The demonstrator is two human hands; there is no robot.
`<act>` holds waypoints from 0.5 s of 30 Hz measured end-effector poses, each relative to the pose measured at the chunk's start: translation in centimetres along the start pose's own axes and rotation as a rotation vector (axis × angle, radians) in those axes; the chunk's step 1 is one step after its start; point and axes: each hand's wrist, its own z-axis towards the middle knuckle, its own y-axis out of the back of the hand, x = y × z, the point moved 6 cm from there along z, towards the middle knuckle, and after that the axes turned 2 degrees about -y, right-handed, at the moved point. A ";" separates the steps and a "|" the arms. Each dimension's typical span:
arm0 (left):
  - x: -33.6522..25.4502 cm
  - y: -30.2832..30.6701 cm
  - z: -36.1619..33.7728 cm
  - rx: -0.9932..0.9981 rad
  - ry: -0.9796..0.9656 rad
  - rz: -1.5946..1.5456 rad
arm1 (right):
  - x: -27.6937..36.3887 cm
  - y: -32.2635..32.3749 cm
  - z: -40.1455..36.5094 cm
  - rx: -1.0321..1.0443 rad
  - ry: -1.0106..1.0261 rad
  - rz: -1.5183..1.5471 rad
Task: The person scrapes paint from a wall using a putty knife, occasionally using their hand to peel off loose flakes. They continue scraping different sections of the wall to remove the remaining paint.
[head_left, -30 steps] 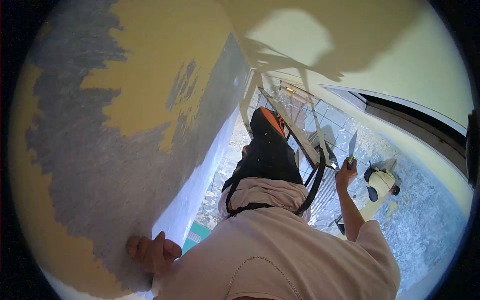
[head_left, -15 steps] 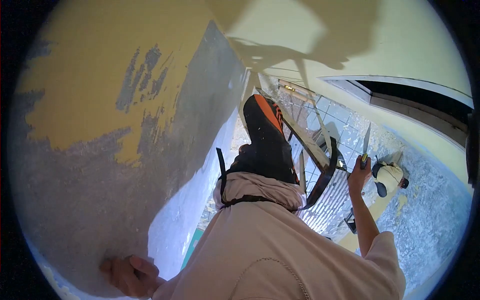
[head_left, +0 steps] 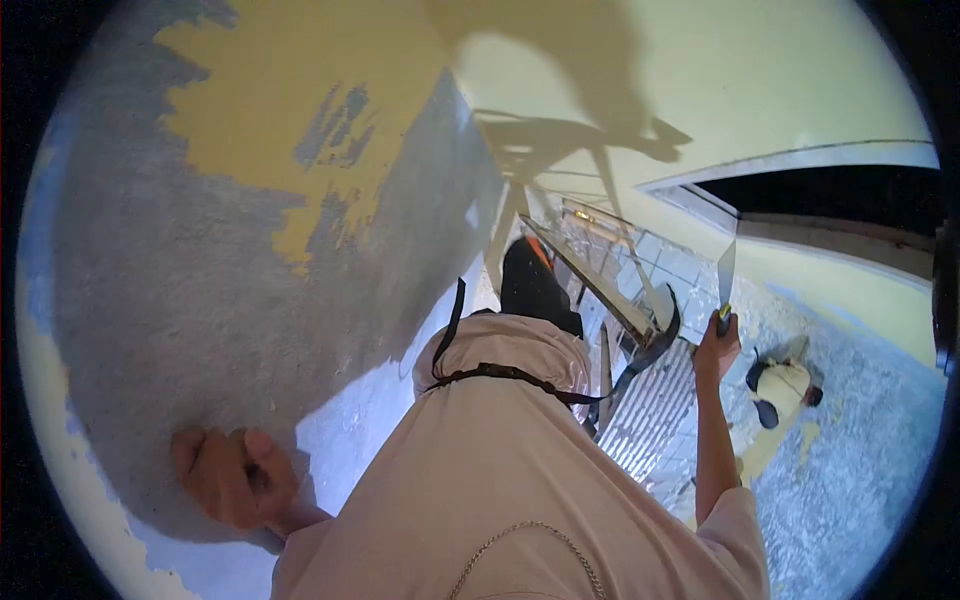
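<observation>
My right hand (head_left: 715, 352) is wrapped round the black-and-yellow handle of a putty knife (head_left: 727, 275). The wide metal blade points away from me, in front of the pale wall and the dark opening. My left hand (head_left: 235, 480) is against or just off the grey wall (head_left: 220, 320) on my left, its fingers curled in, with a dark gap between thumb and fingers. No tool shows in it. Jagged yellow paint (head_left: 250, 130) covers the upper part of that wall, with grey scraped streaks in it.
A wooden frame (head_left: 590, 282) with a corrugated sheet (head_left: 650, 410) is below me, beside my leg. Another person (head_left: 782, 385) is far down on the right by a patchy blue wall (head_left: 860, 450). A dark opening (head_left: 830, 195) lies at the upper right.
My view has shifted over the left wall, where more grey and less yellow shows. My left hand sits higher in view. The putty knife stays in my right hand, its blade turned more broadside.
</observation>
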 end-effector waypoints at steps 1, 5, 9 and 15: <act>0.1 0.0 -0.1 -0.004 0.003 0.023 | 0.3 0.0 -0.1 0.006 0.011 0.020; 0.5 -0.2 -0.3 -0.068 0.027 -0.002 | 0.8 0.3 -0.2 0.040 0.004 -0.001; 0.5 -0.1 -0.5 -0.159 0.076 0.098 | 0.6 -0.1 0.2 0.104 0.022 0.039; -1.8 -10.2 -2.5 -0.324 0.623 -1.180 | -0.6 -0.8 0.7 0.097 0.029 0.065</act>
